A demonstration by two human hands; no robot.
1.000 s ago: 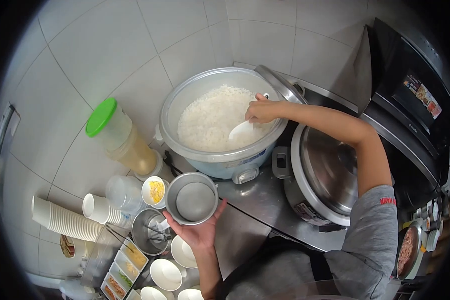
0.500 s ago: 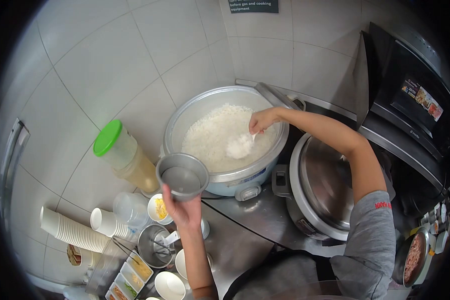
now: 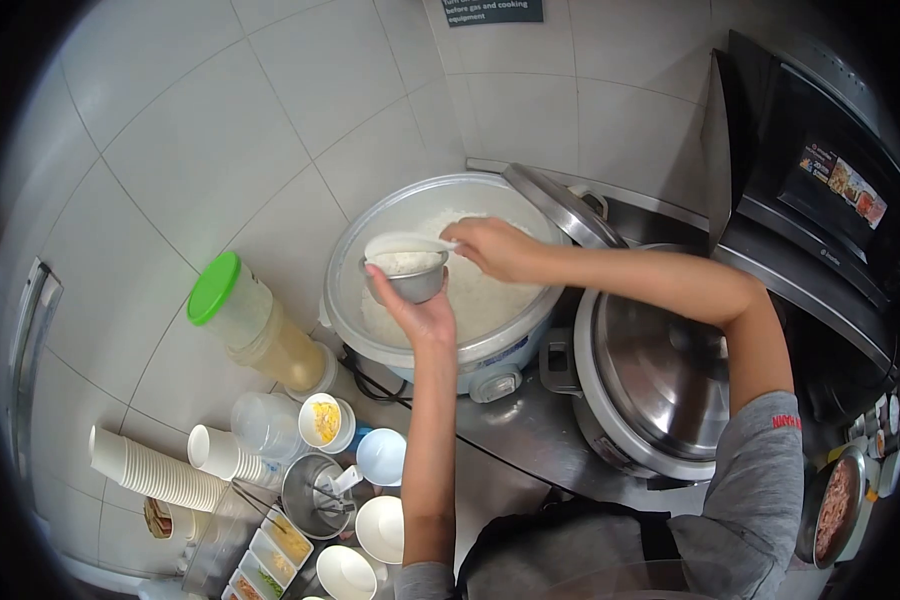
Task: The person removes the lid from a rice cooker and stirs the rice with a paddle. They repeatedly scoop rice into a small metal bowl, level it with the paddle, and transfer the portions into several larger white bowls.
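Over the large open rice cooker (image 3: 515, 350), my left hand (image 3: 425, 318) is closed round a small metal bowl (image 3: 415, 285) from below. White rice (image 3: 408, 262) fills the bowl near its rim. My right hand (image 3: 495, 248) grips the handle end of a white rice paddle (image 3: 400, 243), whose blade lies across the top of the bowl. More rice (image 3: 490, 310) sits in the cooker beneath both hands.
A lidded second cooker (image 3: 660, 370) stands at the right. The first cooker's lid (image 3: 565, 205) leans behind it. At the left are a green-lidded container (image 3: 215, 288), stacked paper cups (image 3: 155, 468), a metal jug (image 3: 315, 497), white bowls (image 3: 380, 530) and a topping tray (image 3: 270, 560).
My left hand has moved up and right with the bowl, now over the cooker and holding rice. My right hand has brought the paddle left from the rice to the bowl.
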